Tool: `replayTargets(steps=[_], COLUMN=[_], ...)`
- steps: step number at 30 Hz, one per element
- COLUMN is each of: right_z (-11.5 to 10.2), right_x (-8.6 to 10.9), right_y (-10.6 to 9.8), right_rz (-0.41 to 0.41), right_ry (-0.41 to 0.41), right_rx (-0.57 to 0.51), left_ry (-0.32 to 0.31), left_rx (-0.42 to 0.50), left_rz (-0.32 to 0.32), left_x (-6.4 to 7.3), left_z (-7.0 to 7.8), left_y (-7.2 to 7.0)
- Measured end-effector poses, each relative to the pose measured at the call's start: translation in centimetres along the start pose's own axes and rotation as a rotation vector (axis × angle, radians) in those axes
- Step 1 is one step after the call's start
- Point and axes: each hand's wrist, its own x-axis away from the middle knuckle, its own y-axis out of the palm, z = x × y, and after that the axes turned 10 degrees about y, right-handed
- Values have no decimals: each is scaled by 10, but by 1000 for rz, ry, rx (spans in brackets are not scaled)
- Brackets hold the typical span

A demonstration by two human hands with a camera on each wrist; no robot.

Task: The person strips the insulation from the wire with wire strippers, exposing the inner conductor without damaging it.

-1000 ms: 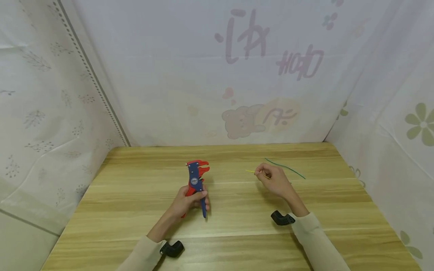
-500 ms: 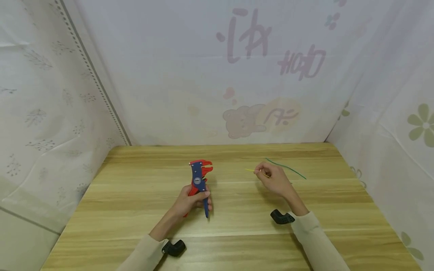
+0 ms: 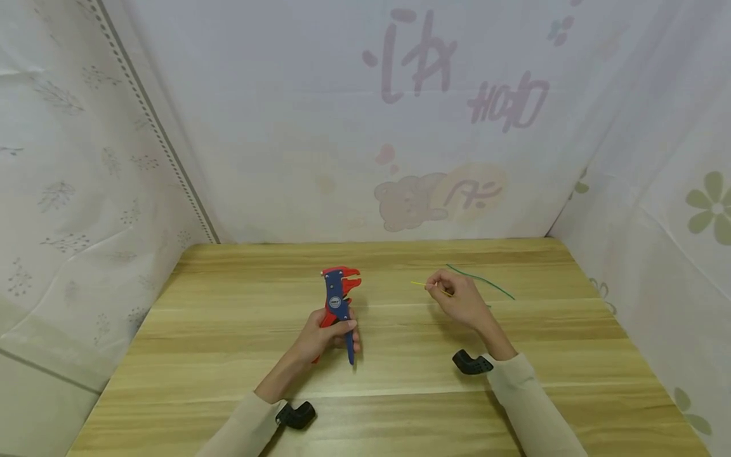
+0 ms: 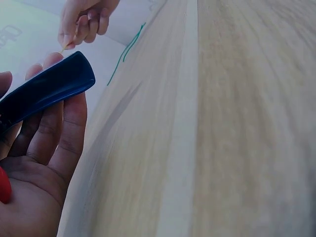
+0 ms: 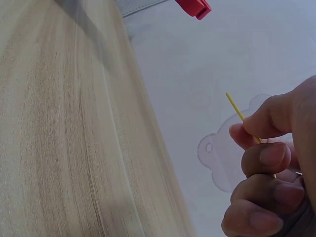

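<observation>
My left hand (image 3: 322,335) holds a wire stripper (image 3: 334,291) with a blue body and red jaws, upright above the table. The jaws stand apart, with nothing between them, and point right. In the left wrist view, the blue handle (image 4: 54,86) crosses in front of the curled fingers. To the right, my right hand (image 3: 459,298) pinches a thin yellow wire (image 5: 235,106) between thumb and index finger. One wire end sticks out leftward, toward the stripper, well apart from it. The other fingers of that hand are curled, hiding part of the wire.
A long green wire (image 3: 481,278) lies on the wooden table (image 3: 400,374) behind the right hand. A second green wire (image 3: 488,306) shows only its end beside the right wrist. A patterned cloth (image 3: 274,158) hangs behind the table's back edge.
The left hand has shifted slightly to the right with the wire stripper, narrowing the gap to the yellow wire. The right hand keeps nearly the same place and still pinches the wire.
</observation>
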Motion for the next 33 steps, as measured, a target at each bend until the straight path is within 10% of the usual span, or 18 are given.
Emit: replayTargets(steps=[33], right_z=[-14], right_x=[-7], right_y=[1], right_rz=[18], right_ry=[-19], right_rx=[11], left_ry=[22], left_rx=[8], left_rz=[-28], left_x=[-9], left_z=[-2], left_y=[10])
